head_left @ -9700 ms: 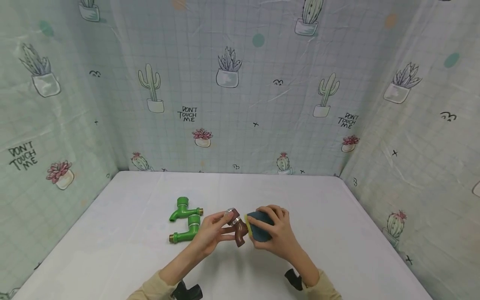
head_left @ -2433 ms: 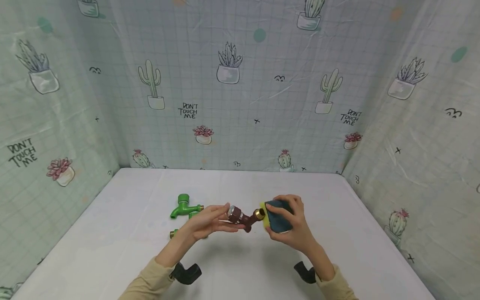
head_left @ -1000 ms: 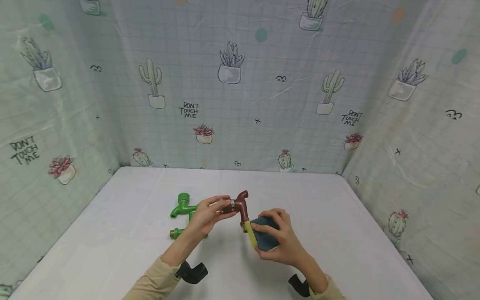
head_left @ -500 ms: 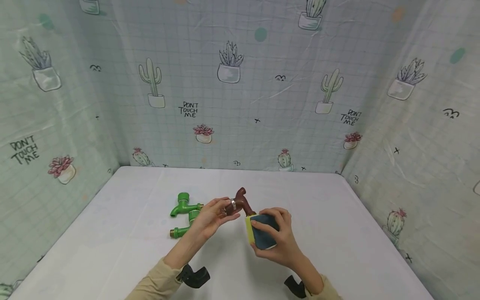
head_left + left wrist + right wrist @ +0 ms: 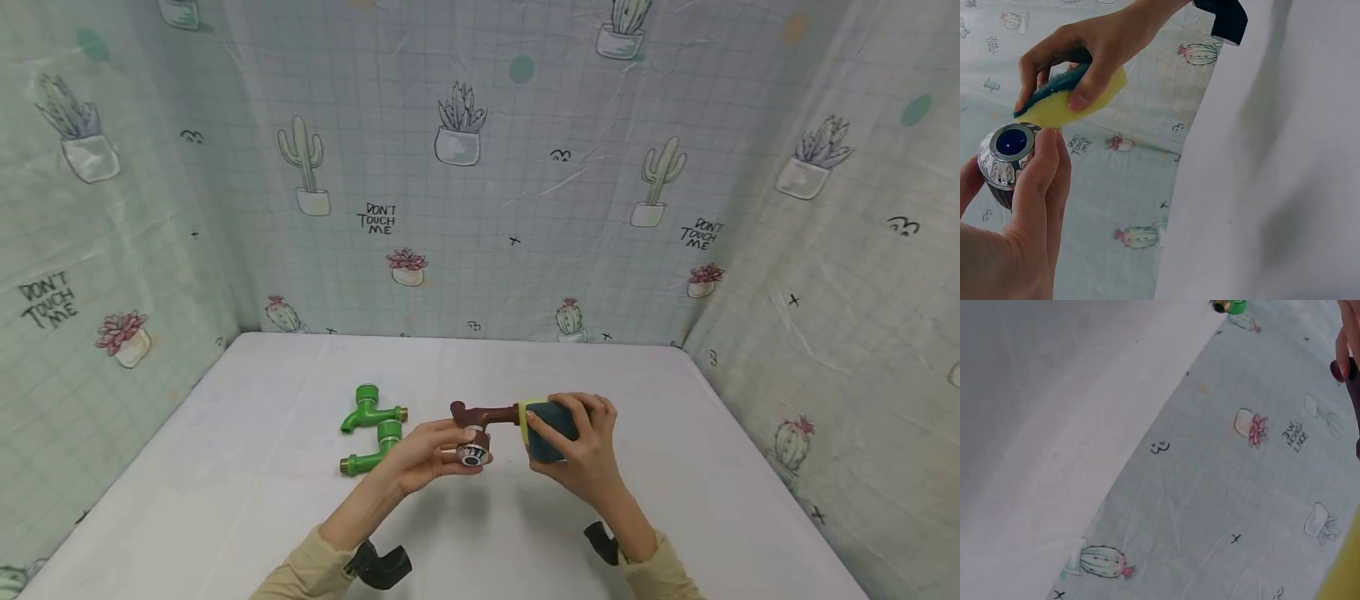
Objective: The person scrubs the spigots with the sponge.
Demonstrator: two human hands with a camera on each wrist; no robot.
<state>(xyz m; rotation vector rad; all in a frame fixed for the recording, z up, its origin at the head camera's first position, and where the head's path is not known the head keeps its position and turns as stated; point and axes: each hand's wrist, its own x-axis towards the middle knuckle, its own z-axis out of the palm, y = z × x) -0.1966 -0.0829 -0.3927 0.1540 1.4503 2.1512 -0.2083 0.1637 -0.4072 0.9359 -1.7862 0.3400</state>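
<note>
My left hand (image 5: 429,454) holds a brown tap (image 5: 491,414) above the table by its chrome-ended handle, which points down toward me. The tap's body lies level, its spout end to the left. My right hand (image 5: 592,450) grips a yellow sponge with a dark blue-green scouring side (image 5: 551,431). The sponge's yellow face is against the tap's right end and hides it. In the left wrist view, the chrome knob (image 5: 1000,165) sits between the left thumb and fingers, near the sponge (image 5: 1079,103). The right wrist view catches only the yellow sponge's edge (image 5: 1344,569) and part of the brown tap (image 5: 1353,394).
Two green taps, one farther back (image 5: 366,412) and one nearer (image 5: 371,458), lie on the white table (image 5: 300,417) left of my hands. A black curved piece is at the left wrist (image 5: 382,568), another at the right (image 5: 602,543). Cactus-print cloth (image 5: 480,208) encloses the table.
Over the last second the left hand has turned the tap from slanting down to level, knob now toward me. The right hand has moved the sponge up and right with the tap's end.
</note>
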